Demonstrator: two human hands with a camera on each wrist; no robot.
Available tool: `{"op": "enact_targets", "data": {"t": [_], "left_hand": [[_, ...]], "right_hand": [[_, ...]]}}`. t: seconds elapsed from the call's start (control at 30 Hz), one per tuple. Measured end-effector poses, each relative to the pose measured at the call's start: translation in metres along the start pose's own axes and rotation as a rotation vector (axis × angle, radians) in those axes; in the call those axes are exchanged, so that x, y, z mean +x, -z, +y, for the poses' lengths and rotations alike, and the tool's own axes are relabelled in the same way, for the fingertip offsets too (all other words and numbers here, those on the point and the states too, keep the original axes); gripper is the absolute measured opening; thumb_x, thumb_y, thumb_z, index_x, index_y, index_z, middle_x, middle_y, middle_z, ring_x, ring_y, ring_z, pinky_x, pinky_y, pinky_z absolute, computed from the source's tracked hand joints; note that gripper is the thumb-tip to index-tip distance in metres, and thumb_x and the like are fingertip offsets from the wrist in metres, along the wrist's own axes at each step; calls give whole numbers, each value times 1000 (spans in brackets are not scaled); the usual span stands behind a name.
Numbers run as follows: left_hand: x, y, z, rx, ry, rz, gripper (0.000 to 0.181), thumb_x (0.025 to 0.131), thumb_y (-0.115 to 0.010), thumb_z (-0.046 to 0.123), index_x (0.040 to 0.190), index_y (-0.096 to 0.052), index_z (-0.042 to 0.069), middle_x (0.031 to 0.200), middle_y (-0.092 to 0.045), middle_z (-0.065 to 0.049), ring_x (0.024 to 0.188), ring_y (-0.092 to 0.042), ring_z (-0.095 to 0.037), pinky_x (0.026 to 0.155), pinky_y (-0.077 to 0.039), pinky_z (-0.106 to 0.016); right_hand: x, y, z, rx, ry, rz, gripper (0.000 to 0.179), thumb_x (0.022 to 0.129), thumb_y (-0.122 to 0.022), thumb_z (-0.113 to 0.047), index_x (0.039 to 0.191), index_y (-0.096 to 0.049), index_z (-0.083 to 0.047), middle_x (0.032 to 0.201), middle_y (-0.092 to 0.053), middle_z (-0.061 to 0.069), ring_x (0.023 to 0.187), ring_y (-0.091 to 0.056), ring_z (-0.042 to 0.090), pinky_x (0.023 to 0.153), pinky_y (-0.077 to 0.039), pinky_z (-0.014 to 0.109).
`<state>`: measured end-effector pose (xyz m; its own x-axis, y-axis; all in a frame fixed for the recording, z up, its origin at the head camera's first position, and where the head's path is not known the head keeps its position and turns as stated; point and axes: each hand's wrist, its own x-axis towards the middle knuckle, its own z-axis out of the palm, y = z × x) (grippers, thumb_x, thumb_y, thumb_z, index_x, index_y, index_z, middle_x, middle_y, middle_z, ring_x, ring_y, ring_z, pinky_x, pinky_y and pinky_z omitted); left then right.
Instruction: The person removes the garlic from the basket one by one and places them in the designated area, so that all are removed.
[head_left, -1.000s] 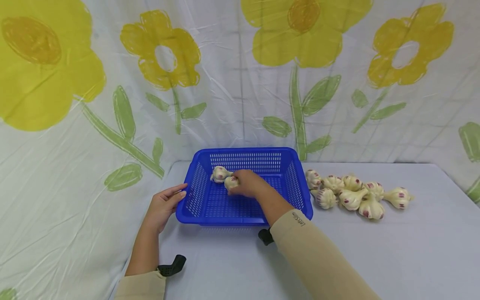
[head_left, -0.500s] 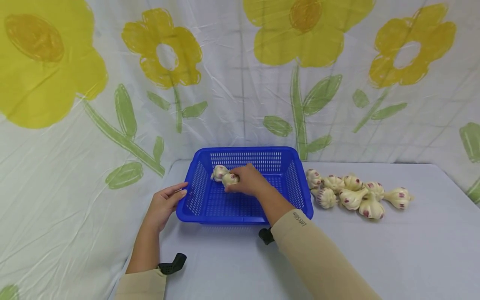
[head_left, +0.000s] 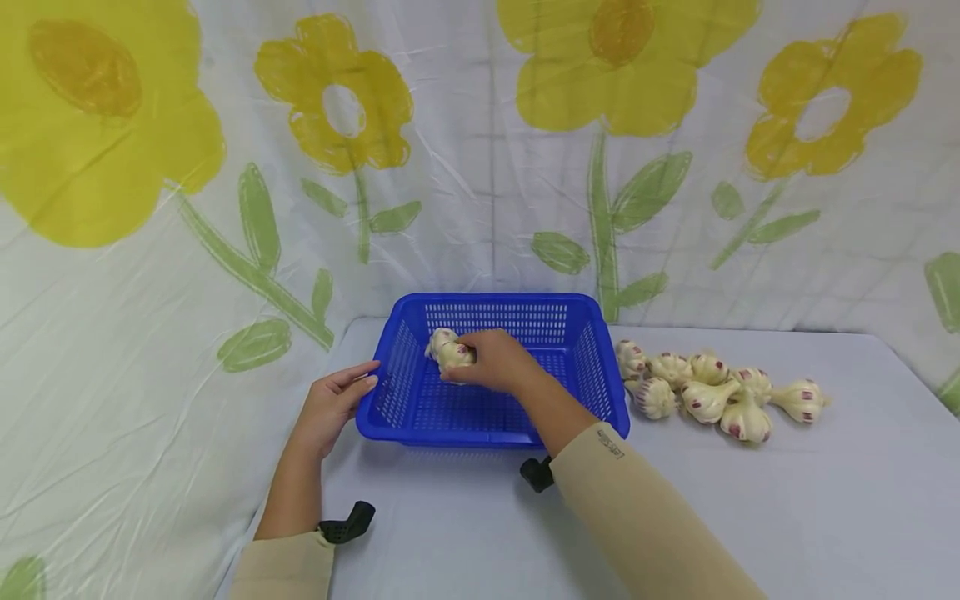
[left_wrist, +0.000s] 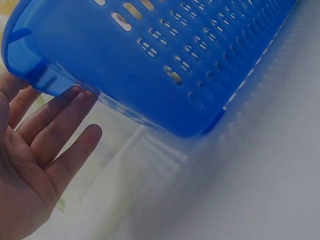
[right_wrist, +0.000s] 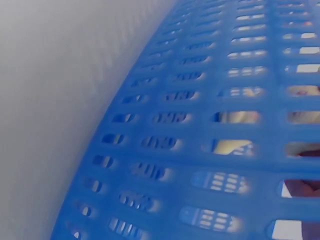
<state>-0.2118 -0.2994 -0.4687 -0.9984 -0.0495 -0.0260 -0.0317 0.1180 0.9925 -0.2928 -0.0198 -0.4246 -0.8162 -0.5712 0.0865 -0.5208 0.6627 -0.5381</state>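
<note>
A blue plastic basket (head_left: 491,437) stands on the table with perforated walls. At its left rim, my left hand (head_left: 330,408) touches the edge. In the left wrist view, that hand's fingers (left_wrist: 65,120) are mostly straight, with some fingertips against the basket's outer side. Inside the basket, my right hand (head_left: 495,362) grips a garlic bulb (head_left: 455,356) between thumb and fingers. Another garlic bulb (head_left: 441,339) sits right behind it, partly covered. The right wrist view is filled by the basket's slotted wall (right_wrist: 200,150), with pale garlic and a bit of hand showing through the slots.
Several garlic bulbs (head_left: 705,400) lie in a loose pile on the white table (head_left: 825,500), just right of the basket. A white curtain (head_left: 450,208) printed with yellow flowers hangs behind the table and along its left side.
My right hand has shifted the gripped garlic bulb slightly left and back, up against the other bulb. My left hand keeps its place at the rim. The head view has drifted slightly.
</note>
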Motion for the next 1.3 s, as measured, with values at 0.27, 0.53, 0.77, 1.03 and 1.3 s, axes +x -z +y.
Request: {"op": "enact_targets", "data": {"t": [0.27, 0.53, 0.77, 1.03, 1.3], "left_hand": [[0, 2, 3, -15, 1, 8, 40, 95, -67, 28, 130, -65, 10, 100, -72, 17, 85, -71, -6, 75, -59, -23], [0, 0, 0, -37, 18, 1, 48, 94, -68, 27, 134, -59, 1, 98, -74, 14, 84, -71, -7, 74, -59, -24], [-2, -2, -3, -10, 36, 4, 52, 93, -69, 30, 135, -58, 1, 101, -73, 14, 86, -71, -8, 77, -59, -25], [-4, -1, 0, -3, 21, 3, 48, 94, -68, 28, 134, -59, 2, 101, -73, 12, 85, -72, -8, 76, -59, -25], [-4, -2, 3, -10, 14, 9, 50, 95, -67, 27, 136, -57, 0, 102, -73, 10, 86, -71, -8, 76, -59, -24]], "right_hand": [[-6, 9, -10, 10, 79, 70, 52, 81, -76, -51, 118, -71, -14, 85, -65, -5, 74, -56, 12, 63, -47, 25], [-21, 20, -16, 22, 91, 135, 55, 83, -75, -49, 124, -67, -13, 98, -67, -3, 82, -58, 13, 69, -49, 28], [-49, 32, -8, 35, 160, 225, 47, 83, -78, -44, 118, -65, -16, 107, -67, -2, 90, -59, 15, 74, -53, 31], [-90, 62, 26, -38, 206, 402, 62, 78, -83, -37, 129, -63, -8, 133, -62, 13, 127, -56, 31, 98, -52, 46], [-146, 96, 82, -157, 167, 652, 64, 69, -90, -20, 126, -66, -4, 127, -66, 18, 117, -62, 38, 95, -54, 44]]}}
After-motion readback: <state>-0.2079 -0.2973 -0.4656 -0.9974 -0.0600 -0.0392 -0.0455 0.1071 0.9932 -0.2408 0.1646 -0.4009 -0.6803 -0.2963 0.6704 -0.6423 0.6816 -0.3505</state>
